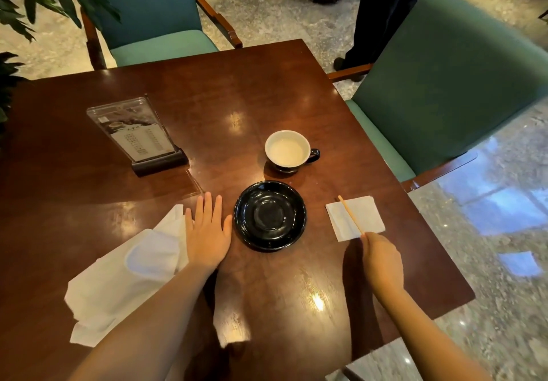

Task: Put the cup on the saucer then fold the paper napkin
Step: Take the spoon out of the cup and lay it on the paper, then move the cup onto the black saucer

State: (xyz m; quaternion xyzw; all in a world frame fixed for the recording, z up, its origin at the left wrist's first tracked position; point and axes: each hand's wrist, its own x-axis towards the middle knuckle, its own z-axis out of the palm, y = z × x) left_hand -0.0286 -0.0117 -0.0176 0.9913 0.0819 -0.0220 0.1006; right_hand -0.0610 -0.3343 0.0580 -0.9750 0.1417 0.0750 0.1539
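Observation:
A black cup [287, 151] with a white inside stands on the wooden table [225, 90], handle to the right, just beyond the empty black saucer [270, 216]. A small square paper napkin [367, 213] lies right of the saucer. My right hand [382, 259] pinches the near end of a thin wooden stick [350, 214] that rests across that napkin. My left hand [207, 229] lies flat on the table, fingers spread, left of the saucer, its edge over a large crumpled white cloth napkin [127, 277].
A clear menu stand [139, 137] on a dark base stands at the left. Green armchairs stand at the far side [154, 16] and the right side [444, 84]. A standing person's dark legs [382, 16] show beyond the table. The table's right edge runs close to the paper napkin.

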